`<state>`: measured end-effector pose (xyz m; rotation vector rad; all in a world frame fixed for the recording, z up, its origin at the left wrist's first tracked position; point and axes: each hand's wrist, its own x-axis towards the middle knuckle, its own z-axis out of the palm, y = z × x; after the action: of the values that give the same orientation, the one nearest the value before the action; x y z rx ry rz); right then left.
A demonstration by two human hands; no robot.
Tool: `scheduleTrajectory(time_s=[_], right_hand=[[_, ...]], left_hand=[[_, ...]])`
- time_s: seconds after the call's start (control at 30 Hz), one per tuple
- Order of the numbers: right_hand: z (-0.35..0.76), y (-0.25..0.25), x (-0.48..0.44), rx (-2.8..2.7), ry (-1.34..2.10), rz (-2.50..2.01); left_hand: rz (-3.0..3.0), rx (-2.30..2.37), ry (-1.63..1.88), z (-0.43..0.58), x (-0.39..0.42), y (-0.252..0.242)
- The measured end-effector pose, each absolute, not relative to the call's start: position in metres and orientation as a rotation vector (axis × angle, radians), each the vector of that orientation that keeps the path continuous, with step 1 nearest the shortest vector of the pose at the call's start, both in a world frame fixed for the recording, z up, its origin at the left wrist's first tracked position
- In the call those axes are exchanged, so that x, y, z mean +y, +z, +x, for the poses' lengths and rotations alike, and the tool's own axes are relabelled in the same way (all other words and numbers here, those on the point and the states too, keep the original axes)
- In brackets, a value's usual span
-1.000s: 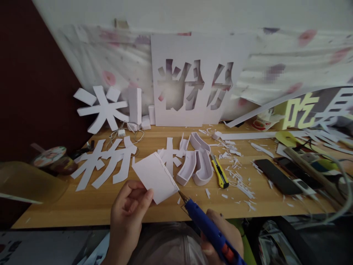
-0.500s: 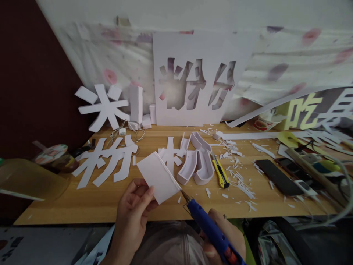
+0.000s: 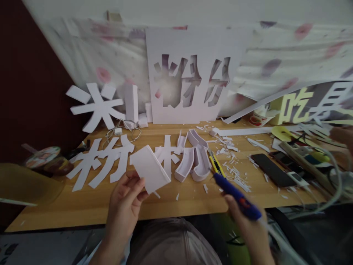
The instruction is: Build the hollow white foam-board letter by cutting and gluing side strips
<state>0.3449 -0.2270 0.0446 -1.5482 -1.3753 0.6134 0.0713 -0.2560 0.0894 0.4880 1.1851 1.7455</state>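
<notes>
My left hand (image 3: 127, 200) pinches a small white foam-board piece (image 3: 151, 171), held tilted above the table. A thin raised strip runs along its upper right edge. In my right hand (image 3: 245, 224) is a blue glue gun (image 3: 234, 195), its tip pointing up and left, apart from the board. Motion blurs the gun. Behind the tip lies a yellow utility knife (image 3: 217, 165). White hollow letter parts (image 3: 200, 165) with raised walls stand left of the knife. Flat white cut-out characters (image 3: 103, 160) lie farther left.
A white board with cut-out characters (image 3: 171, 114) leans against the back wall. White scraps (image 3: 234, 171), a black phone (image 3: 273, 169) and a power strip (image 3: 298, 156) lie to the right. A lidded cup (image 3: 42, 156) and a large container (image 3: 30, 184) stand left.
My right hand has drawn the glue gun away from the board's edge, up and to the right. My left hand has shifted slightly left with the board. The view has turned a little.
</notes>
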Motion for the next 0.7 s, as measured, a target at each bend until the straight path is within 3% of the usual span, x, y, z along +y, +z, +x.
scheduleTrajectory(time_s=[0.13, 0.4, 0.53, 0.7], right_hand=[[0.411, 0.043, -0.166, -1.091, 0.611, -1.957], [0.448, 0.023, -0.062, -1.206, 0.555, -2.141], [0.456, 0.009, -0.083, -1.296, 0.464, -2.285], [0.45, 0.006, -0.157, -1.325, 0.068, -2.55]], left_hand=[[0.427, 1.255, 1.797, 0.063, -0.241, 0.083], [0.519, 1.508, 1.748, 0.055, -0.213, 0.062], [0.812, 1.86, 1.667, 0.052, -0.206, 0.056], [1.051, 2.001, 1.372, 0.051, -0.196, 0.049]])
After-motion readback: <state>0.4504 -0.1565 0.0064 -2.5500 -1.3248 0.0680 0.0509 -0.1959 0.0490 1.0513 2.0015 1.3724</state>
